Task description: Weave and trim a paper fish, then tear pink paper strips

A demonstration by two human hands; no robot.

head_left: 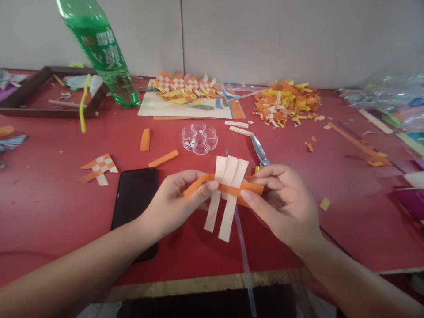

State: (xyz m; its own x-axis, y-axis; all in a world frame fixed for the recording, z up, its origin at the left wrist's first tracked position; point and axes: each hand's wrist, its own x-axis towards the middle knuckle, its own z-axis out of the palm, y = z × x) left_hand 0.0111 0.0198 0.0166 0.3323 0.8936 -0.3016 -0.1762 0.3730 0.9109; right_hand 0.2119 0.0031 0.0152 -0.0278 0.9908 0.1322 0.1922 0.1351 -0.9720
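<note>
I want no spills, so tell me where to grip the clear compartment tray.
Pinch the tray by opposite outer walls, probably best from above, keeping it level: it sits low and looks open-topped, with small bits inside.

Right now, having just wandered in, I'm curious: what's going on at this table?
A person holds crossed orange strips and cream strips of paper above the red table. The left hand and right hand both pinch the orange ones, while cream ends stick out above and below. A checkered paper piece lies left of a black phone. Scissors lie just beyond the right hand, and a pile of paper scraps sits farther back.
</note>
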